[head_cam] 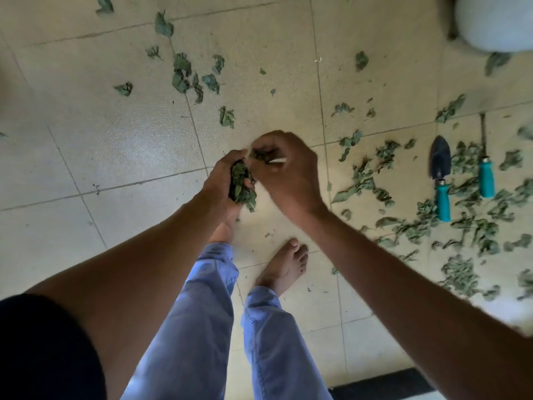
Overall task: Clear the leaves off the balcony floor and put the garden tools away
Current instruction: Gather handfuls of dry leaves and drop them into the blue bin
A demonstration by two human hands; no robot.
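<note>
We stand barefoot on the tiled floor [121, 157], and we take the trowel [440, 174] as our landmark. Nearest to us, well left of the trowel, our left hand [222, 180] is clenched round a wad of leaves [241, 186], fingers curled so the bunch sticks out below the palm. Our right hand [285, 168] touches it from the right, fingers pinched on a few more leaves and what looks like a thin pale stick [277, 160]; how tightly, we cannot tell.

The leaves look wilted, light and soft. We judge they will crush together readily, yet loose bits may slip out, so a full closed fist suits them better than fingertips.

Around the trowel the litter [461, 223] is thickest, with more nearer us than it. Just right of it lies a second tool [486, 168] with the same teal handle. Both look stiff and easy to lift by their handles. Farther off, left of and beyond the trowel, scattered leaves [184, 73] dot the tiles. Beyond it to the right sits a blurred white object [496, 21].
</note>
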